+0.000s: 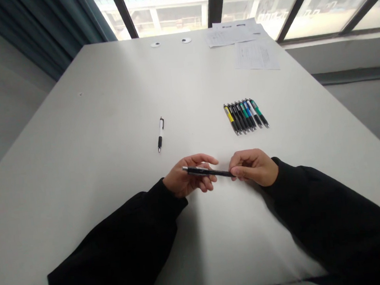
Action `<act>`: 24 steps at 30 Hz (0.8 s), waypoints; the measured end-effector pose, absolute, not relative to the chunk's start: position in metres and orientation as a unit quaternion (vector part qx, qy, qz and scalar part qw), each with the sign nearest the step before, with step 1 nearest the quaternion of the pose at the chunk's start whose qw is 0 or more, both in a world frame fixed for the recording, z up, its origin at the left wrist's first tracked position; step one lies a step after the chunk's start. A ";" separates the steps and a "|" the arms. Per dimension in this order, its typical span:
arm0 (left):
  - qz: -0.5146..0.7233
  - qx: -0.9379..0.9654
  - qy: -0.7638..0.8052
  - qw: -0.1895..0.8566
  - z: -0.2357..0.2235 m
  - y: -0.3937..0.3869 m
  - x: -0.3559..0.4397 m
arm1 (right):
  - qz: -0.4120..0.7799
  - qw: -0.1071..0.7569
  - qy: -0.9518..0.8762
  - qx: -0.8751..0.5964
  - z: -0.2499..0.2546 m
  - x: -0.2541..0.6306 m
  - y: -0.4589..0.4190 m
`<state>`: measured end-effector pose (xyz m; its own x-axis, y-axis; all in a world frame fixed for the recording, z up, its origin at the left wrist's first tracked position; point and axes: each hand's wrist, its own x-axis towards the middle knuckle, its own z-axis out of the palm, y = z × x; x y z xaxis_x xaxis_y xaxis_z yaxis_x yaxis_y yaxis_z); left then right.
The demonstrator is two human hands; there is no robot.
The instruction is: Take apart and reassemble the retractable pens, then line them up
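Observation:
A black ballpoint pen (pixel 208 172) lies level across the space between my hands, above the white table (pixel 85 139). My left hand (pixel 189 176) grips its silver-capped end, with the fingers curled around the barrel. At the other end, my right hand (pixel 253 168) pinches the pen between thumb and fingers. A white-and-black retractable pen (pixel 161 134) lies alone on the table, ahead of my left hand. Ahead of my right hand, several pens with coloured grips (pixel 245 116) lie side by side in a tight row.
Printed paper sheets (pixel 256 54) lie at the far end of the table, with two small round white discs (pixel 170 42) to their left. Large windows (pixel 264 5) stand beyond the far edge, and a dark curtain (pixel 48 30) hangs at the back left.

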<state>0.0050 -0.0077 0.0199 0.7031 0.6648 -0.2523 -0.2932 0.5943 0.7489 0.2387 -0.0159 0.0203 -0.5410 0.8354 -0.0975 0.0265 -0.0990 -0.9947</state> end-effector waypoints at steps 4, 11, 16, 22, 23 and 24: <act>0.413 0.321 0.230 0.821 0.023 -0.005 0.003 | 0.758 0.360 -0.401 -0.367 0.013 0.220 -0.028; 0.497 0.328 0.224 0.772 0.021 -0.002 0.011 | 0.849 0.333 -0.312 -0.267 0.005 0.189 -0.050; 0.494 0.292 0.209 0.792 0.023 0.000 0.008 | 0.850 0.371 -0.257 -0.272 0.004 0.187 -0.048; 0.532 0.315 0.172 0.767 0.019 0.005 0.011 | 0.859 0.366 -0.236 -0.271 0.002 0.187 -0.046; 0.536 0.319 0.173 0.762 0.018 0.006 0.011 | 0.862 0.359 -0.238 -0.267 0.002 0.187 -0.047; 0.537 0.322 0.176 0.759 0.018 0.007 0.011 | 0.865 0.355 -0.238 -0.264 0.002 0.186 -0.048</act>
<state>0.0114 0.0068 0.0177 0.3605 0.9295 0.0784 -0.7029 0.2155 0.6778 0.1862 -0.0481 0.0020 -0.6087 0.7391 -0.2885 -0.4875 -0.6352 -0.5990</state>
